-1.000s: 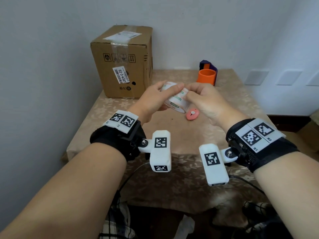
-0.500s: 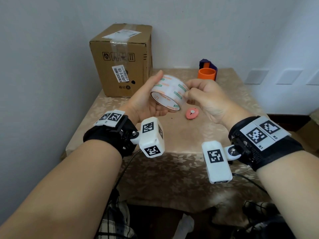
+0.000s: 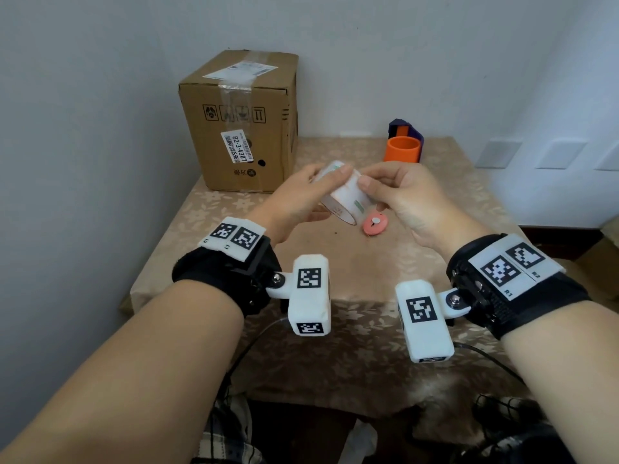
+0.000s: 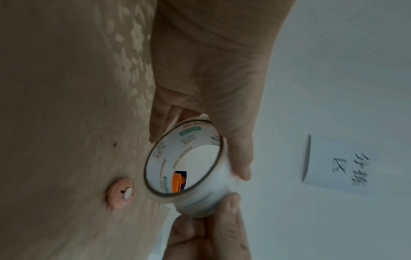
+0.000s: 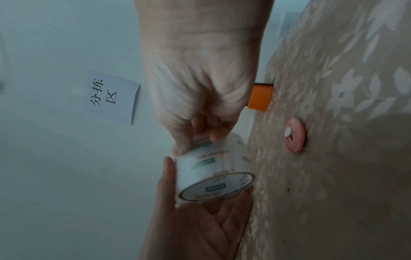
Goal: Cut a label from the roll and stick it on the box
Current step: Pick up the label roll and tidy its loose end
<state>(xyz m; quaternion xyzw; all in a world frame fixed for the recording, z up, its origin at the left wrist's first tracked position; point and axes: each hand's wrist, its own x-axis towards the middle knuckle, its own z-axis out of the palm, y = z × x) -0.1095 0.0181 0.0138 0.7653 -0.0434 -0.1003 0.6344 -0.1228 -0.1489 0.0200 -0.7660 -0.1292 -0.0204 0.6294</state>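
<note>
A person's two bare hands held a roll of label tape (image 3: 346, 199) in the air above the middle of a table covered with a tan, flower-patterned cloth (image 3: 234, 209). The left hand (image 3: 294, 204) cradled the roll from its left side, thumb on top and fingers curved underneath, so that the roll's open core faced down and toward the person. The right hand (image 3: 402, 195) met the roll from the right, its thumb and forefinger pressed together on the roll's outer surface in a pinch, the other fingers curled into the palm. Whether a free end of tape was lifted between those fingertips could not be told, since the roll was blurred in both wrist views.

A small round pink cutter (image 3: 375, 224) with a white centre lay flat on the cloth just below and to the right of the roll, not touched by either hand. A sealed cardboard box (image 3: 241, 128) stood upright at the far left corner of the tabletop, against the wall, with a printed sticker on its front face. An orange cylinder (image 3: 402, 149) stood near the far edge, right of the box, with a dark purple object (image 3: 407, 125) directly behind it.
</note>
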